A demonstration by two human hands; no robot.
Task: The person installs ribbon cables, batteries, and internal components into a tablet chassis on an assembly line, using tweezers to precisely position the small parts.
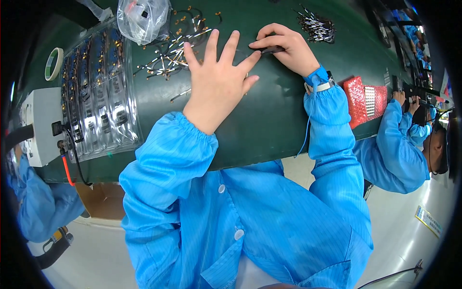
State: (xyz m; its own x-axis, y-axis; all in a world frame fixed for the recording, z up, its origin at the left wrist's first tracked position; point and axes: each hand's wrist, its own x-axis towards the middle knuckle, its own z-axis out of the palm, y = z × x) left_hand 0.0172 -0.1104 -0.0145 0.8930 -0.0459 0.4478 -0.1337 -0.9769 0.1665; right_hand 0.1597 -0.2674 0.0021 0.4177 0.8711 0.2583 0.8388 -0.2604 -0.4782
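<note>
My left hand (216, 79) lies flat over the green mat with its fingers spread. The tip of its index finger rests beside a small dark strip-like piece (273, 49). My right hand (288, 45) is closed in a pinch on that piece; its exact kind is partly hidden by the fingers. Left of my left hand lies a loose pile of thin cables (168, 58) with black, white and gold-coloured parts. One short cable (180, 95) sits apart, next to my left wrist. A bundle of similar cables (315, 25) lies beyond my right hand.
Clear plastic trays (103, 96) with small parts stand at the left, by a grey box (43, 127) with cords. A tape roll (54, 64), a clear bag (143, 21) and red bubble wrap (355, 101) lie on the green table (250, 139). Co-workers (397, 149) sit at both sides.
</note>
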